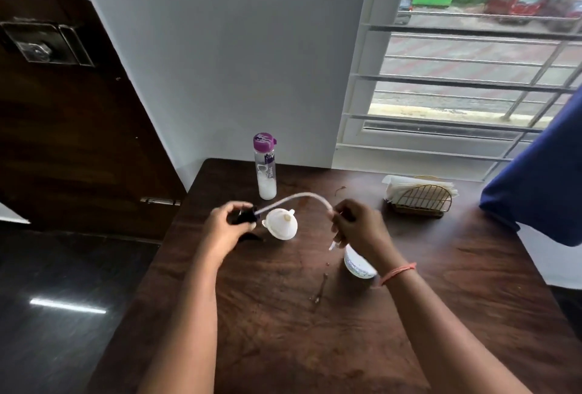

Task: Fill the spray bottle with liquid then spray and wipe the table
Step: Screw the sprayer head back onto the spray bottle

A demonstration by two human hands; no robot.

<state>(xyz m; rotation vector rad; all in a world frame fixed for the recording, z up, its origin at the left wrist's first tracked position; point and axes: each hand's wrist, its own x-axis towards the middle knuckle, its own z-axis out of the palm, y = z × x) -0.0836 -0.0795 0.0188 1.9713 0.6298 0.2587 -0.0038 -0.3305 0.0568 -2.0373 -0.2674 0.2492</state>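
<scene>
My left hand [225, 225] grips the black spray head [242, 219] above the brown wooden table [283, 315]. From the head, its white dip tube [302, 196] arches to the right. My right hand [359, 226] pinches the tube near its far end, just above the white spray bottle [357, 264], whose neck my hand hides. A white funnel [282, 223] lies on its side on the table between my hands. A clear bottle with a purple cap [266, 167] stands at the table's back, with a little white liquid at its bottom.
A gold wire holder with white napkins [420, 196] sits at the back right. A blue cloth [535, 185] hangs over the right edge. Small drips [318, 294] mark the table in front of the spray bottle. A dark door stands to the left, a barred window behind.
</scene>
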